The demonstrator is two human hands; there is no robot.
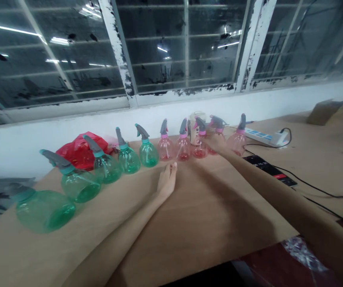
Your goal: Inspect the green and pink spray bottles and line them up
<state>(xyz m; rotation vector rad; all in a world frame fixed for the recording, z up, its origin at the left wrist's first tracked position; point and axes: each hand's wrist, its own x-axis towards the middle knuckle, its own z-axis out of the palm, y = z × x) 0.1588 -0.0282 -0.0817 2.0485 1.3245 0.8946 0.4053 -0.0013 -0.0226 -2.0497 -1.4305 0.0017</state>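
Note:
A row of spray bottles curves across the back of the wooden table. On the left stand several green spray bottles (129,160) with grey and teal trigger heads. To their right come several pink spray bottles (165,147) with grey and pink heads, each with some coloured liquid at the bottom. My right hand (215,141) is closed at the neck of the middle pink spray bottle (199,150), and its fingertips are partly hidden. My left hand (167,180) rests on the table just in front of the pink bottles, fingers drawn together, with nothing visible in them.
Behind the green bottles lies a red plastic bag (81,149). A pale container (195,123) stands behind the pink ones. To the right are a white power strip (263,136), a phone (269,170) showing a timer, and black cables. A white wall with windows rises behind the table.

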